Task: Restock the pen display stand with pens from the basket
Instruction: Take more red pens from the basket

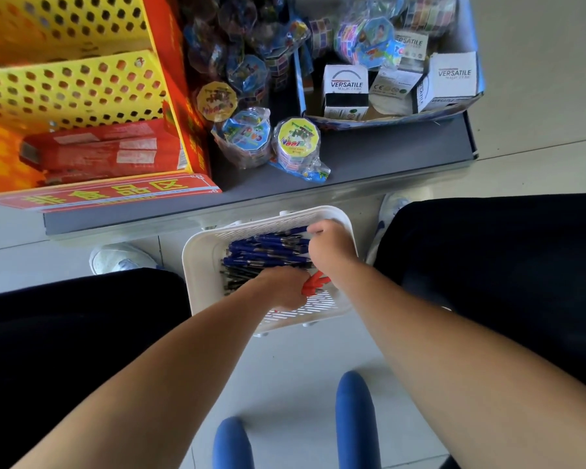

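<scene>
- Nearest to me, two blue rounded bars (354,418) are poking up over the pale tiled floor (285,360).
- The left hand (281,291) is gripping a bunch of red pens (315,282). Just beyond it, the right hand (332,248) is curling its fingers round the right ends of the blue pens (268,248).
- Both hands are working inside the white basket (197,252), which is sitting on the floor between the knees. Its pens are lying left to right.
- The pen display stand (71,86), yellow and perforated, is standing far and to the left on the grey shelf (369,157). I'd judge the left hand is the nearer one.
- Wrapped toys (295,143) and white boxes (345,89) are crowding the shelf's right side.
</scene>
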Available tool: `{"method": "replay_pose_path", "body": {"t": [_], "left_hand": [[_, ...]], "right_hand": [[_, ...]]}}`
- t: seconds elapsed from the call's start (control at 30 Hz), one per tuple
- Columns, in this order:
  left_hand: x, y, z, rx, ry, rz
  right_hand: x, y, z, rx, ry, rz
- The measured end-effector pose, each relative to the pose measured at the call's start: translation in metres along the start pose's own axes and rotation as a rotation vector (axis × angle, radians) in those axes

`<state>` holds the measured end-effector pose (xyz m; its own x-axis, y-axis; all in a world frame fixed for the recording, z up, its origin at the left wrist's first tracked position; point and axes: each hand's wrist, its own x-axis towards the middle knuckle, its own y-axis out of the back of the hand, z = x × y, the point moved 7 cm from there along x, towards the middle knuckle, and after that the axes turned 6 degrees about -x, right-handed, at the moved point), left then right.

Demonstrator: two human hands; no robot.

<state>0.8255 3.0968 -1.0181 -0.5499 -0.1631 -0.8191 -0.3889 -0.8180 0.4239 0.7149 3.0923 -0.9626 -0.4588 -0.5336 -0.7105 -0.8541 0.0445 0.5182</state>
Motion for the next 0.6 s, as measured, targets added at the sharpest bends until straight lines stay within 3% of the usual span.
{"method": "replay_pose_path", "body": {"t": [0.37,0.6], "left_hand": [[0.004,0.005,0.006,-0.151,0.092,-0.238],[0.005,0.008,0.015,-0.125,0.118,-0.206]], "right_hand": [[0.004,-0.001,0.005,0.034,0.002,-0.01],[0.004,-0.002,0.006,0.041,-0.002,-0.058]]}}
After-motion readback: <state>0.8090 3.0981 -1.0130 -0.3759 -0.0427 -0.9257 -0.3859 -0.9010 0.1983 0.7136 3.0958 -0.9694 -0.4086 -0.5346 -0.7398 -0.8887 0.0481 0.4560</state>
